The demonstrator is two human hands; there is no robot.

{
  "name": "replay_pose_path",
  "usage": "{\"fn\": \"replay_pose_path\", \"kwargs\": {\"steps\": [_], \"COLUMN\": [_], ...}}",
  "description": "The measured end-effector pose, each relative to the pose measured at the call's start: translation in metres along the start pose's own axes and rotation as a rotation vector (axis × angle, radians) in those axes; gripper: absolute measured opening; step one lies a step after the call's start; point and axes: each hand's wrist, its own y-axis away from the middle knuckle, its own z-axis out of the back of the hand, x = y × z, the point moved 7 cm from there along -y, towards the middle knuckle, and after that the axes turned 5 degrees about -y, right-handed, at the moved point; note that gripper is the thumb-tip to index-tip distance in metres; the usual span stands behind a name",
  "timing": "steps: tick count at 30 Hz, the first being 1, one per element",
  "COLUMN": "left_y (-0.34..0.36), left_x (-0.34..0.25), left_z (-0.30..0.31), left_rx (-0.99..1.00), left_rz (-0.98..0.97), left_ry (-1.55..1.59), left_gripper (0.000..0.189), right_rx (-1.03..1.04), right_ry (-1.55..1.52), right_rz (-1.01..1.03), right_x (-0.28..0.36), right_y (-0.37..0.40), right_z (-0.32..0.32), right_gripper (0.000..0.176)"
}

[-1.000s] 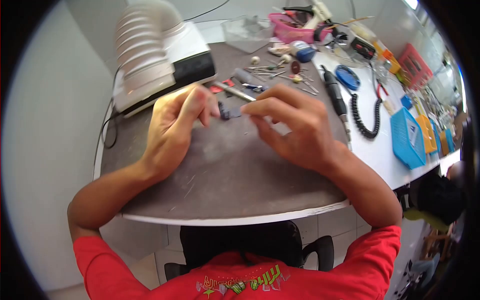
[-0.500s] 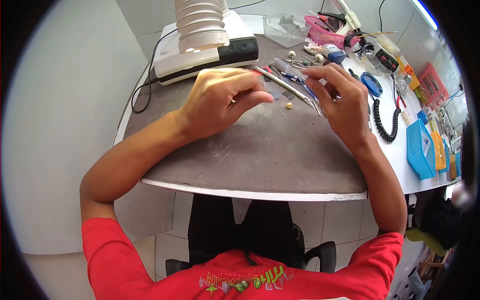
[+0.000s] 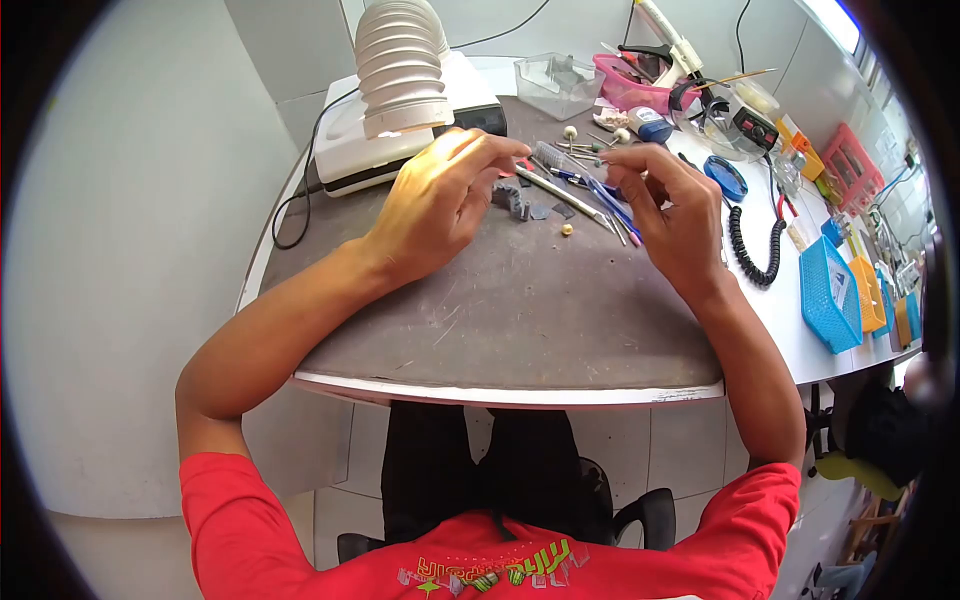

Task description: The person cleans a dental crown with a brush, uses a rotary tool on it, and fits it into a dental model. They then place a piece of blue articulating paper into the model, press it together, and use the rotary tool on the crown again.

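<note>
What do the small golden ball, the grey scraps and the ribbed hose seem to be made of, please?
Small golden ball: perhaps polished metal, going by its yellow glint, though coated plastic is possible.
Grey scraps: thin and matte, possibly abrasive paper; too small to be sure.
Ribbed hose: probably smooth plastic, judging by its even whitish rings and soft sheen.
</note>
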Motion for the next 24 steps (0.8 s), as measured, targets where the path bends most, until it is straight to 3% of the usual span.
{"fn": "replay_pose_path", "kwargs": {"steps": [2,4,6,8,11,13,15,17,19,24], "left_y": [0.001,0.004,0.007,0.008,0.010,0.010,0.009,0.009,0.010,0.011], "left_x": [0.000,0.005,0.007,0.011,0.015,0.015,0.014,0.012,0.007,0.001], "left_z": [0.001,-0.007,-0.010,-0.015,-0.016,-0.016,-0.015,-0.015,-0.013,-0.009], "left_rx": [-0.005,0.132,0.145,0.173,0.208,0.199,0.195,0.197,0.155,0.181], "left_rz": [-0.004,0.079,0.079,0.097,0.114,0.110,0.101,0.098,0.073,0.147], "left_ry": [-0.030,-0.022,-0.038,-0.046,-0.014,0.003,0.020,-0.007,-0.014,-0.041], "left_gripper": [0.033,0.037,0.035,0.032,0.032,0.032,0.033,0.033,0.031,0.025], "right_rx": [0.013,-0.013,-0.031,-0.112,-0.093,-0.104,-0.246,-0.289,-0.358,-0.459], "right_ry": [-0.025,0.070,0.119,0.006,0.069,0.064,0.050,0.024,0.374,0.421], "right_rz": [-0.050,0.010,0.049,-0.035,-0.097,-0.061,0.161,0.074,0.350,0.258], "right_x": [-0.006,-0.006,-0.001,0.000,-0.012,-0.015,0.002,0.005,0.020,0.007], "right_y": [0.002,0.001,-0.002,-0.003,0.002,0.001,-0.001,-0.006,-0.007,-0.014], "right_z": [0.001,0.007,0.008,0.012,0.024,0.027,0.033,0.037,0.042,0.063], "right_gripper": [0.010,0.014,0.016,0.025,0.021,0.016,0.014,0.012,0.017,0.023]}}
